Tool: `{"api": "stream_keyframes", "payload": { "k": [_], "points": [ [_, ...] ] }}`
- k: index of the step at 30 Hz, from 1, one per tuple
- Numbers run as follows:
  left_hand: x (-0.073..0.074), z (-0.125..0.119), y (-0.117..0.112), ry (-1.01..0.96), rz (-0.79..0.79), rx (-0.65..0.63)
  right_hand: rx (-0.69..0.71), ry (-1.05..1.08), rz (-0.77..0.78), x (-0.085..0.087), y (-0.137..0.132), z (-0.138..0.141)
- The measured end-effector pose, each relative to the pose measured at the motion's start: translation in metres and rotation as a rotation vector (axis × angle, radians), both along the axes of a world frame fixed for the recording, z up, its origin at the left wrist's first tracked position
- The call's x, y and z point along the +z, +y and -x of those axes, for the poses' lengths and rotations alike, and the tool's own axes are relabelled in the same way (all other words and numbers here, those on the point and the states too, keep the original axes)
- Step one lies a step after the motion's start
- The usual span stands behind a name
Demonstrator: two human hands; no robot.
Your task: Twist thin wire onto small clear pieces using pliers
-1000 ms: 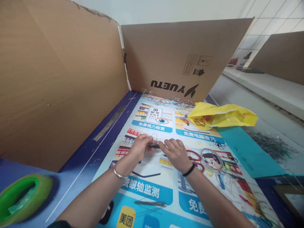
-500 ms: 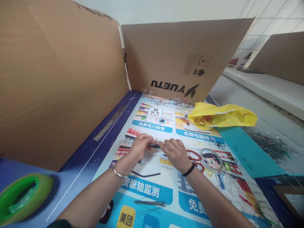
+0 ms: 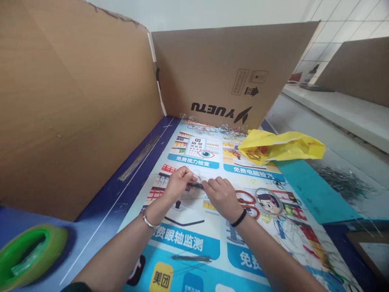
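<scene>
Clamped with left grip (image 3: pixel 178 184) at one end and right grip (image 3: pixel 221 198) at the other on a dark slender piece (image 3: pixel 195 185), over a printed poster (image 3: pixel 223 239). Reads 免费视力检查 and 免费电脑验 beyond the grips, 眼轴监测 nearer, 美团 on a yellow square. Says YUETU, upside down, on the cardboard panel (image 3: pixel 212 65) behind. Spread across a blue tabletop (image 3: pixel 100 227), with red-handled scissors (image 3: pixel 252 211) near right grip, a yellow bag (image 3: pixel 288 149) farther right, a green-cored tape roll (image 3: pixel 57 247) left. Backed by a pale wall (image 3: pixel 227 14), tiled at right.
</scene>
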State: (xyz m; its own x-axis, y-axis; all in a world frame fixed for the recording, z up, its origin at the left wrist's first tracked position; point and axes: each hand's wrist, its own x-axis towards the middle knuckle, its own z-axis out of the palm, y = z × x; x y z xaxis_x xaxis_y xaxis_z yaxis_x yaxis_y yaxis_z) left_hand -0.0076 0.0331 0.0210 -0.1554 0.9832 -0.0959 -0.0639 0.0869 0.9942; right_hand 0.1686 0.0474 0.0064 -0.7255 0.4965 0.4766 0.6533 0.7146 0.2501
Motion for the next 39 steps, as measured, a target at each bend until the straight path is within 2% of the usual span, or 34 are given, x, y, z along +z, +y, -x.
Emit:
{"api": "stream_keyframes", "payload": {
  "k": [9, 18, 24, 29, 33, 37, 39],
  "points": [
    [-0.005, 0.007, 0.003, 0.133, -0.087, -0.095, -0.067, 0.004, 0.146, 0.005, -0.005, 0.004],
    [-0.005, 0.011, 0.001, 0.306, -0.200, -0.167, -0.164, 0.059, 0.467, 0.007, -0.008, 0.008],
    [-0.008, 0.014, 0.001, 0.467, -0.272, -0.216, -0.159, 0.094, 0.690, 0.010, -0.004, 0.007],
    [-0.008, 0.015, 0.000, 0.548, -0.291, -0.256, -0.139, 0.106, 0.809, 0.012, -0.003, 0.006],
    [-0.008, 0.014, 0.002, 0.464, -0.308, -0.192, -0.174, 0.133, 0.784, 0.006, -0.003, 0.007],
    [-0.009, 0.021, 0.011, 0.255, -0.227, 0.029, -0.183, 0.183, 0.656, -0.006, -0.002, 0.009],
    [-0.010, 0.029, 0.017, 0.329, -0.204, 0.152, -0.183, 0.250, 0.629, -0.011, 0.000, 0.009]
  ]
}}
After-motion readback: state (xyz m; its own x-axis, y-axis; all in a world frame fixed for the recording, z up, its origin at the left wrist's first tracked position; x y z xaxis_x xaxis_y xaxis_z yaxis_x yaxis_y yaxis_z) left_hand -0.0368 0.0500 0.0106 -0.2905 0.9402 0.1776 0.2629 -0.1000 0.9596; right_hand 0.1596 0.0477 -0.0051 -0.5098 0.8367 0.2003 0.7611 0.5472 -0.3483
